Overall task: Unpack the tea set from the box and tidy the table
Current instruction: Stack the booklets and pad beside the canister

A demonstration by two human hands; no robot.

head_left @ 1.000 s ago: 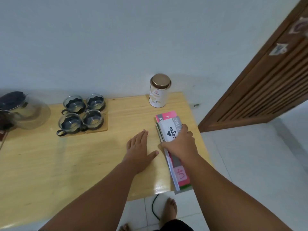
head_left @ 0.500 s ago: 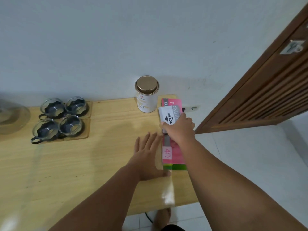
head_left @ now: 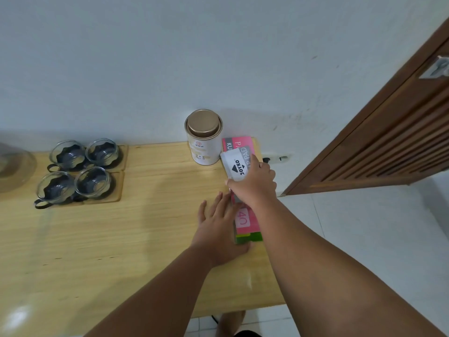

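Several glass tea cups [head_left: 80, 170] with dark holders stand on wooden coasters at the table's back left. A glass teapot [head_left: 13, 166] is cut off by the left frame edge. A white tea tin [head_left: 203, 137] with a gold lid stands at the back against the wall. To its right lies a stack of pink and green paper pads [head_left: 245, 217] along the table's right edge. My right hand [head_left: 254, 183] grips a small white Joyko box on top of the stack. My left hand [head_left: 218, 227] lies flat on the wood, fingers straight, against the stack's left side.
The wooden table [head_left: 109, 239] stands against a white wall. A slatted wooden door [head_left: 388, 142] stands open at the right. A wall socket [head_left: 277, 158] sits just beyond the table's right back corner. White tiled floor and a bare foot [head_left: 230, 322] show below the front edge.
Both hands slid the pad stack away from the front edge toward the wall, next to the tin. The stack turned straight along the table's right edge. The view shifted right.
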